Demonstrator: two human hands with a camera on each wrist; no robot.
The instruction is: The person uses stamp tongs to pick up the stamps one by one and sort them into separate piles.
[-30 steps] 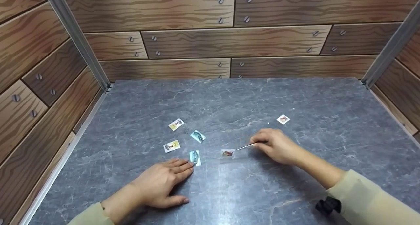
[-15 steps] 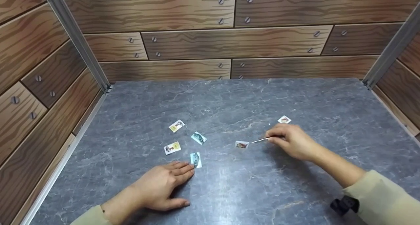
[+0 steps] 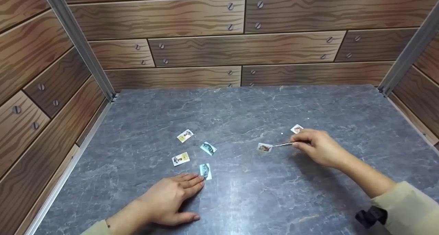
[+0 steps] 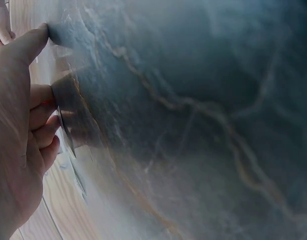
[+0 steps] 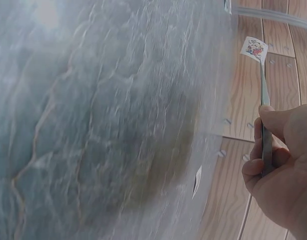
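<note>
At the left, my left hand (image 3: 173,195) is resting palm down on the grey marbled counter (image 3: 236,108), fingers stretched and gripping nothing. Beyond it, a small yellow-and-white rectangular card (image 3: 180,159) is lying flat, and a matching yellow-and-white card (image 3: 185,135) is lying farther off. Just right of these, a small teal-and-white card (image 3: 205,172) is meeting my fingertips, though I cannot tell whether I am pressing it, and its teal-and-white partner (image 3: 208,148) is lying beyond. Judging by this layout, those two kinds are already sitting near their likes. Right of centre, I am holding a small white card with a reddish printed picture (image 3: 264,147) off the counter, its edge caught in slim silver metal tweezers (image 3: 283,144). My right hand (image 3: 317,147) is pinching the tweezers between thumb and fingers. The putting-down is remaining, as I judge it, while a similar white card with a reddish picture (image 3: 296,128) is lying at the far right.

Around this, wood-print panel walls (image 3: 192,19) are enclosing the counter. A tiny white speck (image 3: 282,133) is lying between the two reddish cards, and my right hand is partly hiding the far one, possibly getting in the way.
</note>
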